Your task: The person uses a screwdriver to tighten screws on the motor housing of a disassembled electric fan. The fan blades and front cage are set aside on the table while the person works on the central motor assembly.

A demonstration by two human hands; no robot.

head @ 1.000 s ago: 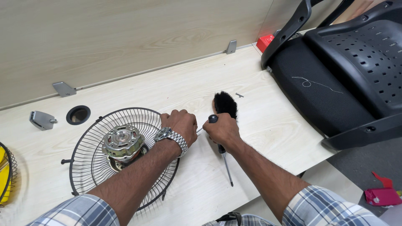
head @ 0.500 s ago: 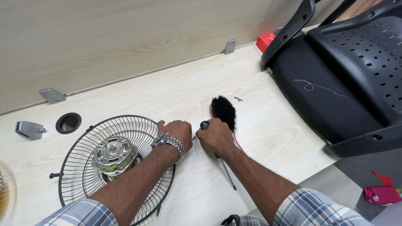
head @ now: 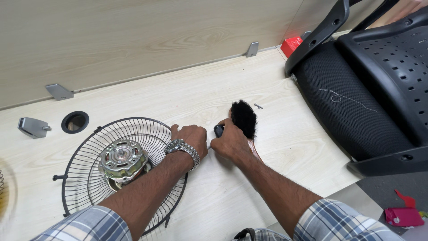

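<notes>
At the far left edge of the pale wood-grain desk a grey metal bracket lies beside a round black cable hole, with a second grey bracket against the wooden wall panel behind them. Next comes a round black wire fan guard lying flat on the desk, with a silver metal fan motor sitting at its centre. The person's left hand, wearing a silver metal wristwatch, rests curled on the right rim of the guard, its fingers folded down over the wires; whether it actually clamps the rim cannot be told. Just to the right, nearly touching it, the right hand is closed around a small black-handled tool, whose thin metal tip shows between the two hands. Right behind that hand lies a brush with black bristles and a reddish wooden handle, the handle running under the wrist. A tiny screw lies near the bristles. Farther right stand a small red box and a black mesh office chair tipped against the desk.
</notes>
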